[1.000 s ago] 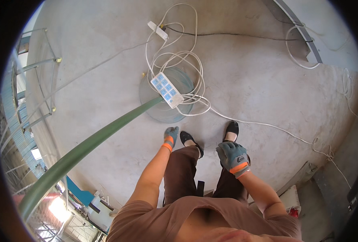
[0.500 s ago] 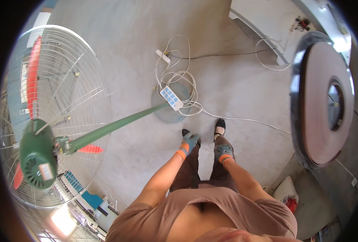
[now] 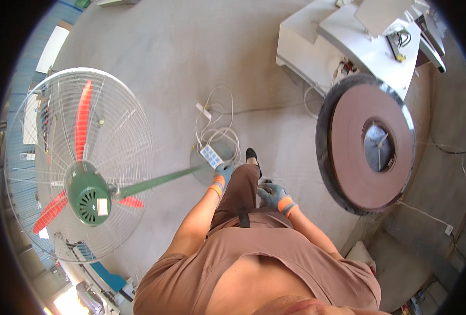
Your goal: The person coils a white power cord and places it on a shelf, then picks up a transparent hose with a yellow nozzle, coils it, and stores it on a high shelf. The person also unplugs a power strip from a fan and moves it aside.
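Observation:
Both my hands wear grey-blue gloves with orange cuffs, and neither holds anything I can see. My left hand [image 3: 223, 174] hangs beside my left thigh with loosely bent fingers. In the picture it overlaps the near end of a white power strip [image 3: 211, 156], which lies on the fan's round base. My right hand [image 3: 275, 196] is in front of my right thigh, its thumb and fingers apart. To my right is a large brown roll of banding [image 3: 343, 152] on a dark round disc. A green pedestal fan [image 3: 88, 194] with red blades and a wire guard stands to my left.
A white cable [image 3: 228, 137] lies coiled around the power strip, with a small white socket block [image 3: 203, 111] beyond. White machine housings [image 3: 309, 58] stand at the far right. Another cable with a plug [image 3: 448, 229] runs below the roll. A white sack [image 3: 361, 254] sits at the near right.
My view has shifted, so the roll appears farther left and more face-on. My left hand has moved left toward the power strip in the picture. My legs have changed position, as in a step.

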### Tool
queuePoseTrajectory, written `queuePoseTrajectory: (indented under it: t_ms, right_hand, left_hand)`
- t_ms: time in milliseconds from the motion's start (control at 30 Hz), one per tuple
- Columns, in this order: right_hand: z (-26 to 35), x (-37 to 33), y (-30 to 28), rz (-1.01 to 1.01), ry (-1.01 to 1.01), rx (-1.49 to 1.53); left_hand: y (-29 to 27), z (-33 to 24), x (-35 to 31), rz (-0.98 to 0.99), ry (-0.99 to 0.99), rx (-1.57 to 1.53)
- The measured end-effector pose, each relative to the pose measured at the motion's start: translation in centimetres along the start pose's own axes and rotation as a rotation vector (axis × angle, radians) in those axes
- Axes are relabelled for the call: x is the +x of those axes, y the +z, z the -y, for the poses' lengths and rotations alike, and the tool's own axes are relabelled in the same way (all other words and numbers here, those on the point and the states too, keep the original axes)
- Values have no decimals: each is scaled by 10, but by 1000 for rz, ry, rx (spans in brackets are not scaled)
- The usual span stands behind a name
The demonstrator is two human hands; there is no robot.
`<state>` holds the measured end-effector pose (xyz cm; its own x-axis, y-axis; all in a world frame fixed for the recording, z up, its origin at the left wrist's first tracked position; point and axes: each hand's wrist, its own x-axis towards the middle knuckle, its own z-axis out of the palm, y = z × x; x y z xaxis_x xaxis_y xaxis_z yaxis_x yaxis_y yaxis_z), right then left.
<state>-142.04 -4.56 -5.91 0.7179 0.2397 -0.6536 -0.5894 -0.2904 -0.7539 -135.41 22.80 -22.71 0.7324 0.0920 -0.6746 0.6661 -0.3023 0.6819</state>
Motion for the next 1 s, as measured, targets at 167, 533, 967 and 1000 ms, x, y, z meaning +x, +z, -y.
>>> queuePoseTrajectory:
  t_ms: [167, 533, 967, 1000]
  right_hand:
    - [53, 66, -37, -102, -118, 36]
    - [199, 305, -149, -248, -53, -144]
    - [185, 553, -338, -173, 409, -617]
    - [178, 590, -368, -150, 394, -755]
  left_hand:
    - [-29, -62, 71, -19, 77, 309]
    - [-142, -244, 341, -109, -199, 649]
    - [-145, -603, 590, 135, 187, -1]
    - [-150, -624, 617, 119, 158, 125]
